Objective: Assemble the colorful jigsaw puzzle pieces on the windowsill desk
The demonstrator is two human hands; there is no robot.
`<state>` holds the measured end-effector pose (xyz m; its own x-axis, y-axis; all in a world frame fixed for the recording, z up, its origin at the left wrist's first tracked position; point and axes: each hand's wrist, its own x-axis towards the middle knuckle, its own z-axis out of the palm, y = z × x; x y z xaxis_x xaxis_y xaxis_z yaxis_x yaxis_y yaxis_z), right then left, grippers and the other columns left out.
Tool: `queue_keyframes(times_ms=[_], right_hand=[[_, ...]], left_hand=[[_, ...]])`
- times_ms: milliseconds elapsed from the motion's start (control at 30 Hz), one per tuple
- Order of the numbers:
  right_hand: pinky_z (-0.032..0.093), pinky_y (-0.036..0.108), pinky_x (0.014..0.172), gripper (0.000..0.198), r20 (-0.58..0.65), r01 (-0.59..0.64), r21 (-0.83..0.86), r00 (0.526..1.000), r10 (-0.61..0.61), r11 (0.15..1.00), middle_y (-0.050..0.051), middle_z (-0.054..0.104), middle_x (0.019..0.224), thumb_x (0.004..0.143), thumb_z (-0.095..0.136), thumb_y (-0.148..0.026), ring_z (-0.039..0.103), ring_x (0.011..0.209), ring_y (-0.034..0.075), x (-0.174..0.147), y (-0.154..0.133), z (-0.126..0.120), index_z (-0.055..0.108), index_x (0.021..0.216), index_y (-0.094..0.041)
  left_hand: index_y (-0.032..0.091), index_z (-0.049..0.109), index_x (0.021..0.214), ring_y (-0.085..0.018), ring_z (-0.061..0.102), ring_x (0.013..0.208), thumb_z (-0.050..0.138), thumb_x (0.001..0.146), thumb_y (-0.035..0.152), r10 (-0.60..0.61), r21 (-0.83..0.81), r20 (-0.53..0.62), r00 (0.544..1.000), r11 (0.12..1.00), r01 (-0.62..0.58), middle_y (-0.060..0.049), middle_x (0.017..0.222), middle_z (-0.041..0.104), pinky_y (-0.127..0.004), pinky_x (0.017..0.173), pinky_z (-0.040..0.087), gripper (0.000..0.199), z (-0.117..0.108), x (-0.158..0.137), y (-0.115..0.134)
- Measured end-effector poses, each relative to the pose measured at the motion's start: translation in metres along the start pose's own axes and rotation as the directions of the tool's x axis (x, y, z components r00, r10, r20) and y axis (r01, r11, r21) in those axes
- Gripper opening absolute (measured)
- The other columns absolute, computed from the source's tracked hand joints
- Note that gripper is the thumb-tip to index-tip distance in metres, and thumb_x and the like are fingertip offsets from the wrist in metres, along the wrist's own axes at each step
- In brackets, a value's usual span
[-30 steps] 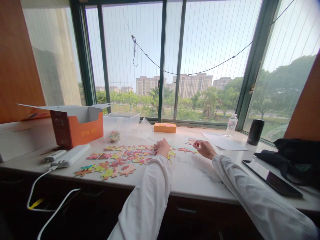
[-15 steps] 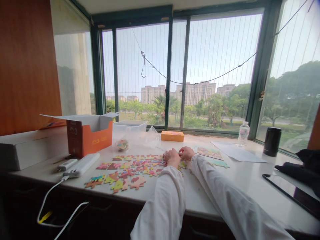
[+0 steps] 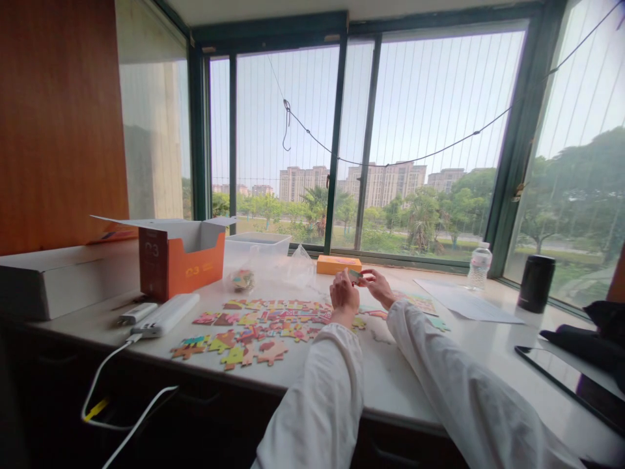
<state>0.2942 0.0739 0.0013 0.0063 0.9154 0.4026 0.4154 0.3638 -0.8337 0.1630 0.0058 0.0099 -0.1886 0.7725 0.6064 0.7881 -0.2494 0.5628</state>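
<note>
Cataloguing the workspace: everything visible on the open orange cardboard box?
The open orange cardboard box has a dark red printed side, pale interior, outspread top flaps and a wide notch in its printed front. It stands upright on the white tabletop, left of the translucent plastic bin, its floor hidden.

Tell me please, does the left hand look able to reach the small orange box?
Probably yes: the small orange box lies just beyond the left hand, with nothing seen between, though this hand seems occupied with a small piece.
</note>
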Motion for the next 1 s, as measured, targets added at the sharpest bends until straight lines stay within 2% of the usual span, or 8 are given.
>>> queue_keyframes(times_ms=[133,200,300,467,567,667,867,1000], right_hand=[[0.045,0.024,0.056,0.045,-0.038,-0.015,0.193,0.999,0.023,0.981,0.007,0.074,0.084,0.073,0.072,-0.046,0.071,0.077,0.021,-0.005,-0.006,-0.042,0.062,0.107,-0.019],[0.046,0.025,0.058,0.047,-0.027,-0.026,0.224,0.999,0.032,0.974,0.009,0.074,0.08,0.07,0.075,-0.048,0.07,0.074,0.021,-0.013,-0.002,-0.07,0.063,0.104,-0.017],[0.046,0.026,0.057,0.046,-0.013,-0.065,0.203,0.998,0.069,0.977,0.01,0.075,0.082,0.067,0.079,-0.047,0.069,0.071,0.02,-0.026,0.015,-0.118,0.066,0.099,-0.016],[0.041,0.025,0.05,0.042,-0.137,-0.19,0.094,0.97,0.202,0.977,0.01,0.074,0.077,0.069,0.076,-0.043,0.067,0.068,0.02,-0.052,0.064,-0.2,0.068,0.098,-0.014],[0.041,0.025,0.048,0.036,-0.219,-0.273,-0.041,0.941,0.258,0.961,0.008,0.072,0.068,0.074,0.069,-0.041,0.063,0.06,0.017,-0.068,0.088,-0.231,0.071,0.097,-0.013],[0.044,0.025,0.049,0.033,-0.19,-0.317,-0.229,0.942,0.277,0.92,0.007,0.071,0.066,0.079,0.062,-0.039,0.061,0.057,0.015,-0.075,0.1,-0.244,0.074,0.097,-0.013],[0.049,0.023,0.065,0.027,-0.144,-0.306,-0.323,0.951,0.273,0.895,0.004,0.075,0.072,0.08,0.064,-0.036,0.065,0.066,0.015,-0.07,0.105,-0.24,0.077,0.095,-0.018],[0.047,0.022,0.068,0.021,-0.121,-0.296,-0.389,0.955,0.27,0.872,0.003,0.075,0.074,0.078,0.068,-0.035,0.066,0.072,0.016,-0.073,0.106,-0.24,0.079,0.089,-0.021]], left_hand=[[0.022,0.044,0.143,-0.018,0.062,0.107,0.039,0.081,0.001,0.269,-0.167,0.049,0.962,0.952,-0.258,-0.009,0.139,0.056,-0.032,0.097,0.047,0.065,-0.004,-0.008,0.014],[0.025,0.042,0.145,-0.015,0.065,0.1,0.039,0.078,-0.001,0.394,-0.216,0.133,0.909,0.907,-0.361,-0.006,0.138,0.057,-0.031,0.096,0.048,0.071,-0.005,-0.012,0.019],[0.026,0.045,0.144,-0.015,0.064,0.104,0.038,0.078,0.001,0.512,-0.227,0.247,0.823,0.856,-0.465,-0.002,0.135,0.061,-0.03,0.099,0.047,0.071,-0.001,-0.017,0.022],[0.021,0.058,0.134,-0.015,0.058,0.119,0.038,0.082,0.006,0.471,-0.148,0.385,0.794,0.88,-0.451,-0.003,0.133,0.063,-0.028,0.106,0.043,0.057,0.015,-0.019,0.019],[0.023,0.063,0.129,-0.017,0.057,0.122,0.039,0.085,0.009,0.393,-0.068,0.486,0.78,0.907,-0.415,-0.003,0.133,0.063,-0.028,0.108,0.042,0.051,0.022,-0.018,0.018],[0.025,0.064,0.127,-0.017,0.057,0.122,0.041,0.088,0.013,0.342,-0.019,0.541,0.768,0.918,-0.396,-0.001,0.134,0.063,-0.028,0.109,0.04,0.047,0.026,-0.017,0.02],[0.027,0.066,0.125,-0.015,0.056,0.124,0.041,0.091,0.015,0.336,0.005,0.59,0.734,0.908,-0.419,0.0,0.134,0.062,-0.024,0.11,0.038,0.043,0.029,-0.016,0.022],[0.024,0.067,0.123,-0.017,0.057,0.122,0.045,0.091,0.017,0.342,0.011,0.586,0.734,0.903,-0.429,-0.002,0.131,0.064,-0.025,0.108,0.039,0.04,0.027,-0.015,0.019]])
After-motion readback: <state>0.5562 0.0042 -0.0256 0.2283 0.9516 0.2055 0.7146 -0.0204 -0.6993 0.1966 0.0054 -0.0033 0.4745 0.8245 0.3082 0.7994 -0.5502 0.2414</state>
